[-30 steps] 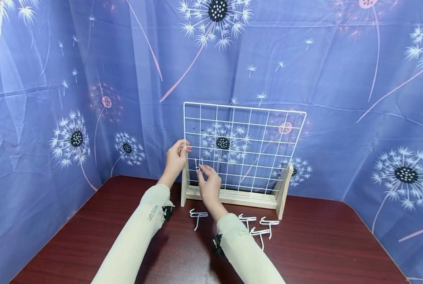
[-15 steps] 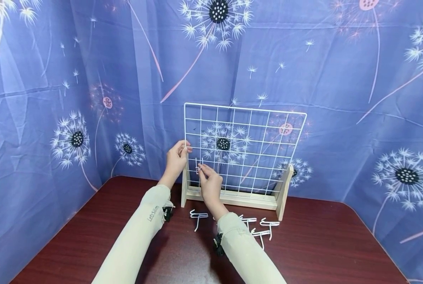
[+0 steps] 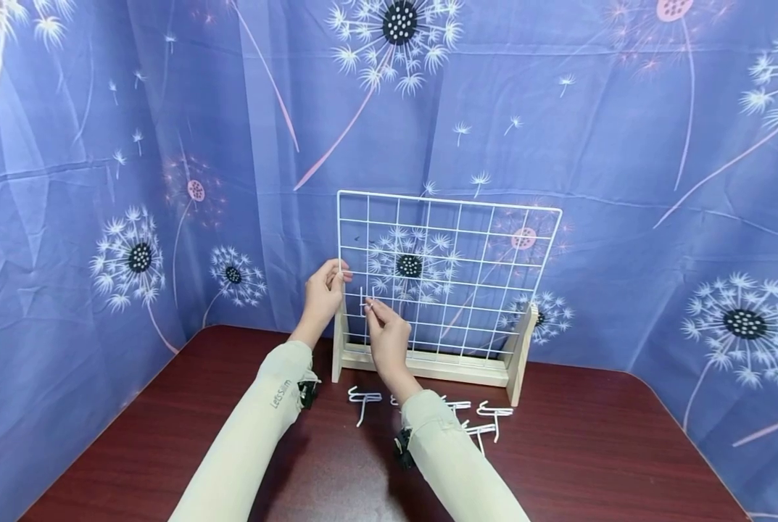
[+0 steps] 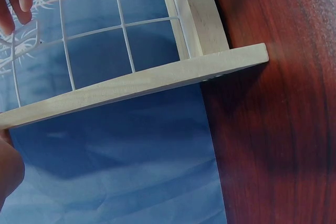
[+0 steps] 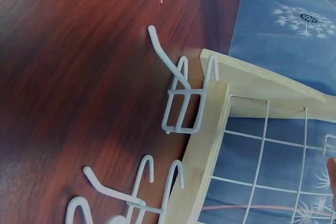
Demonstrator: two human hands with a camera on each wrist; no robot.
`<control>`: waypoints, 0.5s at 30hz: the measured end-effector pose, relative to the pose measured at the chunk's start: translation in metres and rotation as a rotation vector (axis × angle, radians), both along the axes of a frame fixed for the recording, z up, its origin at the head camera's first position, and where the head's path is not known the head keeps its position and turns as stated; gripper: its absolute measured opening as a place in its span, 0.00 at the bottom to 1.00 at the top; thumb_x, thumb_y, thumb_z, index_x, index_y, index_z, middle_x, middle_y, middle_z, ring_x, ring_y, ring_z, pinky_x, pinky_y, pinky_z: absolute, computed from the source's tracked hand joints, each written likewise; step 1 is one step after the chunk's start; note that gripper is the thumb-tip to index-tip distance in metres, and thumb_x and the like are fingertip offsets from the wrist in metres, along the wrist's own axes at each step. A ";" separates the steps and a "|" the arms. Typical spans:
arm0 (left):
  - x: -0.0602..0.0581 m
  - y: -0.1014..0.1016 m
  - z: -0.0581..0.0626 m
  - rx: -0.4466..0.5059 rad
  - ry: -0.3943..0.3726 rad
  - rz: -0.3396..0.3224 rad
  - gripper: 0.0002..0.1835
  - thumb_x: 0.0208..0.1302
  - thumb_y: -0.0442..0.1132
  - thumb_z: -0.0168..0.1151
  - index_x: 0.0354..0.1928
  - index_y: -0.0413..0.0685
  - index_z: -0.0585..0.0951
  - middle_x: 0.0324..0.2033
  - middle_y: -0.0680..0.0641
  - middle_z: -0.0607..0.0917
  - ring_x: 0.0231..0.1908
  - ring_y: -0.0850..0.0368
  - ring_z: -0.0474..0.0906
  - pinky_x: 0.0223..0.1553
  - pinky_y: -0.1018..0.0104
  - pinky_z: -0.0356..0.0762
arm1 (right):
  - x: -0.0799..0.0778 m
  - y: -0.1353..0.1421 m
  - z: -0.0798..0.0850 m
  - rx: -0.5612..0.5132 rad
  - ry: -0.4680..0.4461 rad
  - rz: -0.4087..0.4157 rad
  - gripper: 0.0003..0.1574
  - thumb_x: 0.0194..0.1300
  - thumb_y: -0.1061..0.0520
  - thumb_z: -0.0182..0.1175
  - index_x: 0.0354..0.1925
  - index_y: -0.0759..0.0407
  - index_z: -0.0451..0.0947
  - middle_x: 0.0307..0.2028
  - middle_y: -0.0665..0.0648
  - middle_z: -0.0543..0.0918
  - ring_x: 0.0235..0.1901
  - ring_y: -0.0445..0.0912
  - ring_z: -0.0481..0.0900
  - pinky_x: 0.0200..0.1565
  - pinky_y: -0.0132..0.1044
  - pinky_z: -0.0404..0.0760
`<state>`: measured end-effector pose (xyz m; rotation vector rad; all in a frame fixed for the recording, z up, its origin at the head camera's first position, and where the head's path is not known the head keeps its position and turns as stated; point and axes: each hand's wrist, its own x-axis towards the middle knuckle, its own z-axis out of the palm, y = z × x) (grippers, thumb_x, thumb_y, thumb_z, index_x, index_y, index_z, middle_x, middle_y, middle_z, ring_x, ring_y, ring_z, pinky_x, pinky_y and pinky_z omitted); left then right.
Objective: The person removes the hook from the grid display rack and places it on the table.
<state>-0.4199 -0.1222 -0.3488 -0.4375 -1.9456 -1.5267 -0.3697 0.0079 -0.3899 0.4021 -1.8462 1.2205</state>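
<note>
A white wire grid panel (image 3: 450, 275) stands upright in a pale wooden stand (image 3: 428, 362). My left hand (image 3: 323, 290) holds the panel's left edge just above the wooden post, fingers behind and thumb in front. With thumb and fingertips my right hand (image 3: 389, 337) pinches a white wire hook (image 3: 362, 301) against the lower left of the grid. Part of this hook (image 4: 38, 32) shows in the left wrist view below the right fingers. Whether it is seated on a wire, I cannot tell.
Several more white hooks lie on the dark red table (image 3: 591, 449) before the stand. One hook (image 3: 365, 396) is left of my right forearm; others (image 3: 495, 412) lie to its right, partly covered. A blue dandelion-print cloth (image 3: 558, 94) hangs behind.
The hook's prongs have shifted slightly at the grid, and my right fingertips have moved a little up with it. My left hand keeps its hold on the panel edge.
</note>
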 end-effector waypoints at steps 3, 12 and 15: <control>0.001 0.001 -0.001 0.005 0.007 0.000 0.08 0.68 0.25 0.51 0.43 0.35 0.79 0.36 0.39 0.86 0.39 0.48 0.84 0.43 0.70 0.78 | 0.002 0.000 0.000 0.004 0.005 0.008 0.10 0.61 0.65 0.64 0.41 0.65 0.86 0.41 0.62 0.86 0.43 0.52 0.85 0.44 0.38 0.82; -0.001 0.001 0.001 0.014 0.022 -0.015 0.08 0.67 0.24 0.51 0.43 0.35 0.79 0.36 0.38 0.86 0.39 0.46 0.84 0.41 0.71 0.78 | 0.007 0.006 0.003 0.026 -0.006 0.013 0.10 0.61 0.65 0.64 0.42 0.64 0.86 0.41 0.62 0.86 0.41 0.51 0.86 0.41 0.39 0.83; -0.001 0.000 0.001 0.010 0.019 -0.008 0.08 0.67 0.24 0.51 0.43 0.35 0.79 0.36 0.38 0.86 0.39 0.46 0.84 0.40 0.72 0.77 | 0.009 0.009 0.006 0.029 0.007 0.031 0.10 0.61 0.65 0.63 0.42 0.65 0.86 0.41 0.63 0.86 0.40 0.52 0.86 0.41 0.38 0.83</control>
